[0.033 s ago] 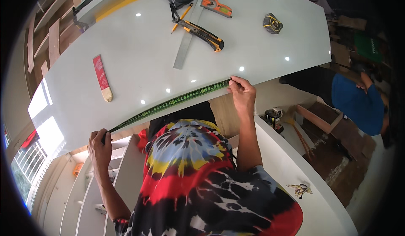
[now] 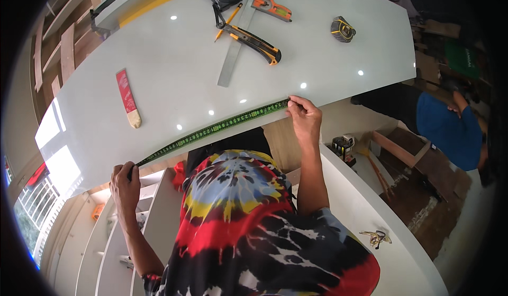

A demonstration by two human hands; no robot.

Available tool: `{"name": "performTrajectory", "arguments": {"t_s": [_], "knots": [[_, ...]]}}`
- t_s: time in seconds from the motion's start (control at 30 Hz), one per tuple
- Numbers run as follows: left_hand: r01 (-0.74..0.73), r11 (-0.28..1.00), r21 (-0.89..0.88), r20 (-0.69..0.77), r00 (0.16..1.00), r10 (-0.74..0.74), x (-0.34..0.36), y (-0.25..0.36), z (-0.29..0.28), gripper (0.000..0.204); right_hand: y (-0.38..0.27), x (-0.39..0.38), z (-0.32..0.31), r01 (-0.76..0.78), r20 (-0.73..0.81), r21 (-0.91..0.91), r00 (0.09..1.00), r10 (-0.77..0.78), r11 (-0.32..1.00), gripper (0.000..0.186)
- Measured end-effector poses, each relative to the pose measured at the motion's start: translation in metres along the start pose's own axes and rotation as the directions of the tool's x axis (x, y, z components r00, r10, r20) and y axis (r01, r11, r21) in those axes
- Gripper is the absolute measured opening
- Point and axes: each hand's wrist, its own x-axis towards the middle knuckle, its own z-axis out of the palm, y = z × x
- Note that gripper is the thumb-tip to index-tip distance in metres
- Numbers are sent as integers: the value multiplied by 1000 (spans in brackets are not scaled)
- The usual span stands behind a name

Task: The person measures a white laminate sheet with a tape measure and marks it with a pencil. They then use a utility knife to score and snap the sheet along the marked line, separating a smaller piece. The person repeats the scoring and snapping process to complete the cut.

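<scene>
Green measuring tape point(image 2: 211, 129): drawn out along the near edge of the white table point(image 2: 174, 84), marked face toward the viewer. Long axis slants, near-left to far-right, bowed slightly in this view; roughly follows the edge. Right end: fingers of right hand point(image 2: 306, 119) pinched on it, at the table's edge. Left end: left hand point(image 2: 125, 185), fingers curled closed about a dark piece, mostly hidden. Beyond, mid-table: steel rule point(image 2: 231, 66), with utility knife point(image 2: 255, 43) lying across it. Left: red flat strip point(image 2: 126, 89), pale tip nearward.
</scene>
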Motion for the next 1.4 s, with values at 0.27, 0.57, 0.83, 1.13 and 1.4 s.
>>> {"name": "performTrajectory", "arguments": {"t_s": [0.27, 0.57, 0.83, 1.13, 1.4], "knots": [[65, 997, 51, 48, 997, -68, 13, 8, 16, 22, 1, 5, 2, -60, -29, 53, 998, 61, 997, 15], [79, 990, 118, 43, 995, -85, 16, 13, 14, 24, 4, 11, -6, -30, 66, -29, 997, 31, 999, 17], [100, 986, 135, 53, 993, -108, 18, 12, 13, 26, 2, 10, -5, -35, 61, 64, 998, 31, 997, 16], [122, 983, 136, 46, 991, -129, 18, 13, 16, 28, 0, 13, -9, -97, 55, 8, 994, 96, 995, 15], [168, 979, 111, 19, 985, -171, 18, 17, 11, 30, 13, 22, -13, -90, 50, -44, 994, 92, 995, 15]]}}
